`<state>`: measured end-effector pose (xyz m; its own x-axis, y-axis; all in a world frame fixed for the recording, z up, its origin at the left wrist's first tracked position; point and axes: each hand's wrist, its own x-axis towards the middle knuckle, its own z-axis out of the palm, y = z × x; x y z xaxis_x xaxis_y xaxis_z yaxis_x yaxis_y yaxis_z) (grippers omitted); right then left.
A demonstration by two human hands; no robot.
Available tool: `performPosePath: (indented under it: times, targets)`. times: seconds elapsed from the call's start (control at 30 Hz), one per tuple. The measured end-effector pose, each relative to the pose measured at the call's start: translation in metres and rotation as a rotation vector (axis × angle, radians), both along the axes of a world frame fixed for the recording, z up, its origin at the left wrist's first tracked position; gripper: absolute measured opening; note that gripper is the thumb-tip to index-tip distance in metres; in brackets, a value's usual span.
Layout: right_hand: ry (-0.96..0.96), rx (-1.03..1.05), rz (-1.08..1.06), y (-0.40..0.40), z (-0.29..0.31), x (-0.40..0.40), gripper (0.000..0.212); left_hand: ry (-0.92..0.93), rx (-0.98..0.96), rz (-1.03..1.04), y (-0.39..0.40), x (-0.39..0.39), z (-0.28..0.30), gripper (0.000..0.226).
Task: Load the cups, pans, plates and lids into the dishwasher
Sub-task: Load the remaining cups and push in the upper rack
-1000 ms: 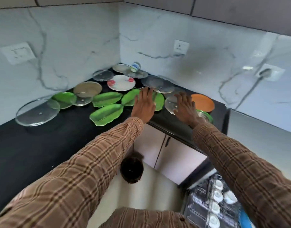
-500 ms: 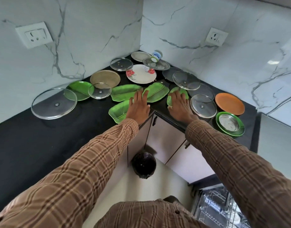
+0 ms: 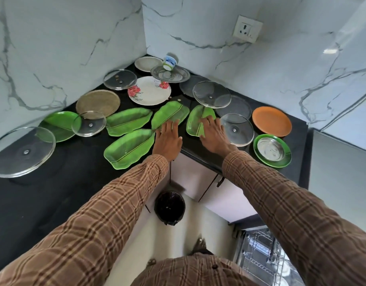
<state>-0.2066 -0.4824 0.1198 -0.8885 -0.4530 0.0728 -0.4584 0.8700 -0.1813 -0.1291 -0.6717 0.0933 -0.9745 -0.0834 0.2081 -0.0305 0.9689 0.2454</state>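
Green leaf plates (image 3: 128, 148), glass lids (image 3: 236, 129) lie on black counter (image 3: 54, 193); round green plate (image 3: 287, 159) holds steel dish (image 3: 270, 149). Left hand (image 3: 167, 139), right hand (image 3: 213, 135): flat, fingers straight, holding nothing.

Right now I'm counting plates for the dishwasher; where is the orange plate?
The orange plate lies at the right end of the counter, behind the green round plate and beside a glass lid.

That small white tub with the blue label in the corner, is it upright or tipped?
Tipped. The small white tub with the blue label leans at a slant, its lower end on a clear glass lid.
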Motion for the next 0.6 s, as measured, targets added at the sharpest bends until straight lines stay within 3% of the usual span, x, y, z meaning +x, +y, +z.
performPosePath:
  times: [0.3, 0.6]
  targets:
    - [-0.049, -0.076, -0.005, 0.05, -0.025, -0.059, 0.06, -0.024, 0.017, 0.019, 0.045, -0.058, 0.008, 0.063]
    - [-0.089, -0.099, 0.081, -0.022, -0.035, -0.121, 0.061, -0.053, -0.034, 0.161, -0.024, -0.109, -0.004, 0.069]
